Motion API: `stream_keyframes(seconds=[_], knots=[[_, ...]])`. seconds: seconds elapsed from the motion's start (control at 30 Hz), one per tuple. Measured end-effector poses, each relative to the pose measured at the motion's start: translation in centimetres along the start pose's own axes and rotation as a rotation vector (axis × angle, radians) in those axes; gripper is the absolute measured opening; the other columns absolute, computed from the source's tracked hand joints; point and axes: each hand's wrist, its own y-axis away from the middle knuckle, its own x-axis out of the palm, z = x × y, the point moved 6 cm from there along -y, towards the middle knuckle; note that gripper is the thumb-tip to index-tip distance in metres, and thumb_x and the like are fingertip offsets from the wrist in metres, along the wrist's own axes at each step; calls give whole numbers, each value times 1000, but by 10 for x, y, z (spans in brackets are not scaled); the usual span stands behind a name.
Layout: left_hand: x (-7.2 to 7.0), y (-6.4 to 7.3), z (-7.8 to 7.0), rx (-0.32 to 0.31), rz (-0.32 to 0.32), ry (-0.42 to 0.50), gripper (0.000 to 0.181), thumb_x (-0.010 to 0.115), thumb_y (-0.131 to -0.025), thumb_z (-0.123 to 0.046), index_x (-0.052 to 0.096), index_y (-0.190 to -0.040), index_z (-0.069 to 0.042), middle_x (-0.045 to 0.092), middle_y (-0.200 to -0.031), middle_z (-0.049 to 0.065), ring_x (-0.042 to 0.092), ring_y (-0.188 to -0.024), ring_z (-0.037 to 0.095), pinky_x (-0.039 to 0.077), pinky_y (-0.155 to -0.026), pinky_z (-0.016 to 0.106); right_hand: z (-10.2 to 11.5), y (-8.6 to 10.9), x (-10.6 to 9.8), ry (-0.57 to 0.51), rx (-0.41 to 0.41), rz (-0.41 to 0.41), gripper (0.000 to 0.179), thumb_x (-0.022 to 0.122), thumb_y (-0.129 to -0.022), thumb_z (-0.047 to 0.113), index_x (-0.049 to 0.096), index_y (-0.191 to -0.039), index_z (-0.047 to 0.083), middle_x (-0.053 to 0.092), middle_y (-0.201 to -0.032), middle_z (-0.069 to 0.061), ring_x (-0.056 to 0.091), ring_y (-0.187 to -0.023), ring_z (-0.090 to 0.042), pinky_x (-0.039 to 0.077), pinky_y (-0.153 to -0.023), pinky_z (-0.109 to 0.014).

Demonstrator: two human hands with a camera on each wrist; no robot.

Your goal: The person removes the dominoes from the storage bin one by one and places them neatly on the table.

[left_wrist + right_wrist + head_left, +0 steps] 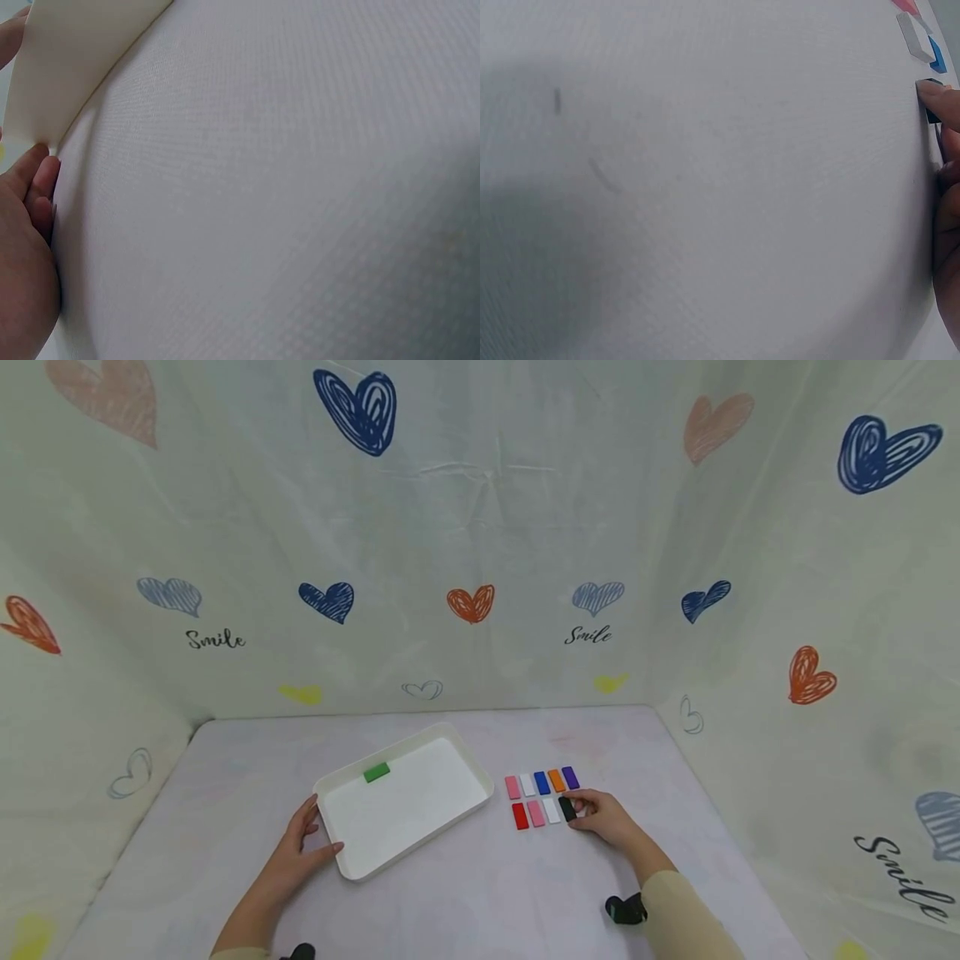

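A white rectangular tray (405,847) stands at an angle on the table, with a green rectangular block (377,772) inside by its far wall. My left hand (303,847) holds the tray's left end, thumb and fingers spread along the wall; in the left wrist view the fingers (34,169) touch the wall near a corner. To the right of the tray lie two rows of small coloured blocks. My right hand (603,817) pinches a black block (567,809) at the right end of the near row; that black block (933,114) is partly hidden by a finger in the right wrist view.
In the near row lie red (520,816), pink (536,813) and white (551,811) blocks. Behind them are pink (512,787), white, blue (542,782), orange (556,780) and purple (571,777) ones. A heart-printed curtain (480,527) surrounds the pale table (465,910).
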Motion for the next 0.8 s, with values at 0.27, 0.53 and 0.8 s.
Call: stream_keyframes(seconds=[0.27, 0.53, 0.8], knots=[[0, 0, 1, 5, 0, 0, 107, 79, -82, -26, 4, -157, -8, 21, -156, 26, 28, -132, 38, 22, -106, 63, -2, 0, 1, -9, 12, -7, 45, 79, -80, 6, 68, -123, 13, 53, -90, -4, 47, -76, -21, 41, -59, -27], [-2, 1, -1, -11, -1, 4, 109, 79, -82, -26, 2, -157, -9, 20, -157, 26, 26, -134, 39, 20, -107, 64, 2, 3, -2, -89, -12, -45, 47, 80, -79, 9, 66, -124, 9, 56, -94, -6, 48, -74, -21, 42, -58, -26], [-1, 2, -1, -20, 0, -2, 108, 79, -81, -27, 4, -157, -10, 20, -157, 25, 27, -133, 38, 23, -107, 63, 29, 4, 1, -137, -38, -120, 44, 78, -81, 6, 66, -123, 4, 62, -100, -7, 51, -73, -18, 46, -57, -24]])
